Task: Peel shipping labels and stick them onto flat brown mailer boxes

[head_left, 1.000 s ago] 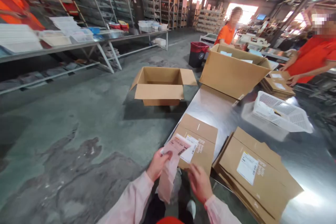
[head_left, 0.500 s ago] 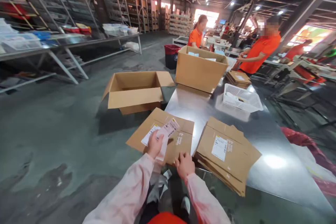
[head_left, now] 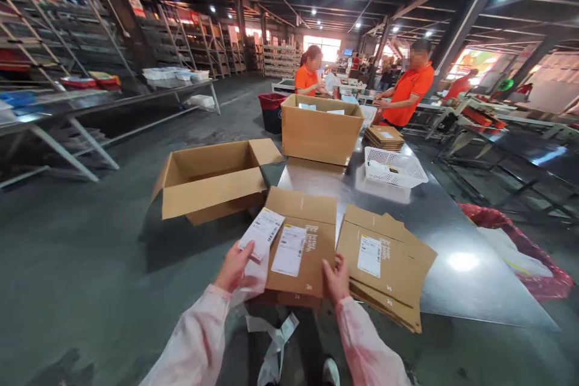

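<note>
My left hand [head_left: 233,268] pinches a strip of white printed shipping labels [head_left: 261,234]; its see-through backing trails below the hand. The strip lies over the left edge of a flattened cardboard box [head_left: 312,277], which bears its own shipping label [head_left: 288,251] and white lettering. At that box's right edge is my right hand [head_left: 337,277], thumb on top and fingers curled by the edge, which it seems to grip. Close to its right lies a fanned stack of flattened boxes [head_left: 393,265], the top one with a label [head_left: 370,255].
A large open carton [head_left: 212,193] stands left of the metal table [head_left: 479,289]. Another carton [head_left: 321,132] and a white basket [head_left: 393,169] sit farther back. A dark bin [head_left: 271,114] stands behind. Two co-workers in orange shirts are beyond. Label backing [head_left: 284,329] hangs below my hands.
My left hand has drawn the label strip leftward, uncovering the label on the flattened box. That box now lies straighter, and my right hand has moved to its right edge. The view has shifted right.
</note>
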The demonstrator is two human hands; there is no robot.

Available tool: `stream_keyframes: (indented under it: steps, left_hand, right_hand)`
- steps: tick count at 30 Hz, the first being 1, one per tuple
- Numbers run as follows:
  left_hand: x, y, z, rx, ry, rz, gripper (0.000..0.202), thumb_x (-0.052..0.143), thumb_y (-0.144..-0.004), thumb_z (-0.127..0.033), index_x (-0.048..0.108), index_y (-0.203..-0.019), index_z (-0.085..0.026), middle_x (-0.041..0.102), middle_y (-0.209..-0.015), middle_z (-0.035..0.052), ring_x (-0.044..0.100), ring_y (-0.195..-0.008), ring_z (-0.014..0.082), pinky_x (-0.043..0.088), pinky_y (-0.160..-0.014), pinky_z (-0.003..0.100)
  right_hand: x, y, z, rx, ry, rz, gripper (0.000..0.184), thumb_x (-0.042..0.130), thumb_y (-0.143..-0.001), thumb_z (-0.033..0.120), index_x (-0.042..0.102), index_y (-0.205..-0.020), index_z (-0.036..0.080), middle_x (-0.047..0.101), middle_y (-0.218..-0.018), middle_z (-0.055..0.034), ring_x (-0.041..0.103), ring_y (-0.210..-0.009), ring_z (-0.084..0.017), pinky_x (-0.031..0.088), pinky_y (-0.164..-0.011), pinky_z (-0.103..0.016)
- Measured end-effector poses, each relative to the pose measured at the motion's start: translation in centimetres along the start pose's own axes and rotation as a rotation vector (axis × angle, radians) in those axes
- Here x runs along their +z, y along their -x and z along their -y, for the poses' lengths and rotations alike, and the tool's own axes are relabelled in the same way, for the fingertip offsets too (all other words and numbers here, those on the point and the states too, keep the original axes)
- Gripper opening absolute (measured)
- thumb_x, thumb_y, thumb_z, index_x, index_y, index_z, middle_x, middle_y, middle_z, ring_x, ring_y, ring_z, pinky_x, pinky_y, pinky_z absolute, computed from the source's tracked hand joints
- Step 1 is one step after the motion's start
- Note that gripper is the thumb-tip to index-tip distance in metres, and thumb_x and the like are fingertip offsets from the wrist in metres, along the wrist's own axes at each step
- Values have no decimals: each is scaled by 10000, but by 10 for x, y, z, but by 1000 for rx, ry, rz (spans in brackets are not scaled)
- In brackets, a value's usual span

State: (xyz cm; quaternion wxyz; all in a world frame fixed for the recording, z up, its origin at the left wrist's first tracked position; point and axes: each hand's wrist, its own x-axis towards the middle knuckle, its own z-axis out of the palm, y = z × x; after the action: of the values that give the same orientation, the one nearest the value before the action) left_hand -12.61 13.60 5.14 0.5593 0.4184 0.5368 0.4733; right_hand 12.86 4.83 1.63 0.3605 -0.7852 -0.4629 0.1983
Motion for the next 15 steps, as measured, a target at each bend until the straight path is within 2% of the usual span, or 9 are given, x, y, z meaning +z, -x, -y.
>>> stream_keyframes:
  steps: [4, 6, 7, 9, 11, 12, 15]
  left_hand:
    - [42, 58, -8, -122, 397, 269, 463, 762, -618, -429, 623, -957, -145, 721, -862, 64, 676, -744, 193, 535, -669, 283]
    - [61, 85, -12, -212, 548, 269, 415, 793, -603, -370, 639, -921, -152, 729, -859, 55, 683, -761, 192, 541, -687, 277]
    - [70, 98, -12, -256, 603, 239, 415, 805, -588, -356, 646, -914, -154, 732, -873, 58, 686, -779, 198, 544, -705, 283]
    - [84, 119, -9, -320, 676, 168, 433, 826, -557, -350, 658, -905, -157, 735, -912, 71, 687, -819, 212, 544, -747, 301]
    - [91, 134, -2, -327, 686, 160, 441, 816, -573, -378, 665, -921, -154, 729, -957, 90, 681, -870, 228, 529, -799, 325]
    - [91, 138, 2, -315, 649, 195, 441, 804, -590, -395, 668, -927, -146, 727, -965, 101, 677, -885, 236, 521, -815, 334]
    - [76, 137, 10, -239, 442, 306, 473, 789, -600, -441, 674, -929, -121, 721, -953, 123, 662, -907, 253, 500, -822, 339]
  right_hand:
    - [-120, -16, -49, 182, -90, -235, 671, 495, -681, 607, 514, -1132, 112, 638, -1003, -174, 617, -959, -298, 493, -809, -436]
    - [-159, -16, -56, 268, -59, -299, 679, 633, -536, 599, 579, -1014, 120, 603, -1055, -222, 552, -1053, -386, 453, -846, -519]
    - [-165, -13, -52, 282, -77, -273, 662, 694, -474, 570, 600, -963, 133, 586, -1089, -233, 516, -1092, -414, 438, -857, -541]
    - [-150, 0, -31, 234, -202, -101, 654, 764, -417, 516, 616, -950, 166, 576, -1145, -211, 505, -1111, -402, 449, -858, -527]
    - [-111, 18, 1, 118, -416, 149, 695, 769, -458, 513, 591, -1051, 198, 609, -1143, -154, 572, -1041, -328, 492, -833, -466]
    - [-89, 29, 16, 73, -500, 242, 699, 759, -496, 523, 573, -1092, 207, 635, -1119, -124, 607, -993, -290, 509, -824, -430]
    - [-36, 59, 50, 55, -756, 283, 579, 707, -605, 575, 596, -1011, 178, 691, -1002, -111, 644, -909, -266, 521, -811, -418]
